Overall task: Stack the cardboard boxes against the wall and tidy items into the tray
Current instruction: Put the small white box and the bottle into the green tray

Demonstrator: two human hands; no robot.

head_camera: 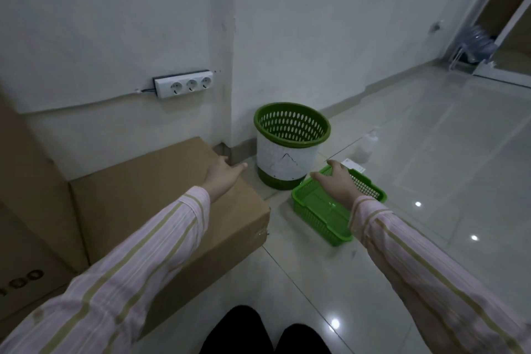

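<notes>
At the far left a tall cardboard box [26, 181] stands against the wall [86, 23], with dark print low on its side. Just beside it a low cardboard box [149, 204] lies flat on the floor [431, 167], its far edge close to the wall under a white three-socket power strip [184, 85]. The left hand [222, 178], in a pink striped sleeve, lies at that box's far right corner; its fingers [240, 167] are stretched out nearly straight and hold nothing. Near the wall's corner stands a green and white wastebasket [290, 152]. Just in front of it a green mesh tray [319, 210] sits on the floor. The right hand [336, 184] hovers over the tray's far end, fingers [334, 164] loosely spread and holding nothing; whether they touch the rim I cannot tell. Just beyond the tray lies a small white card [355, 165], and near it stands a pale bottle [366, 146].
</notes>
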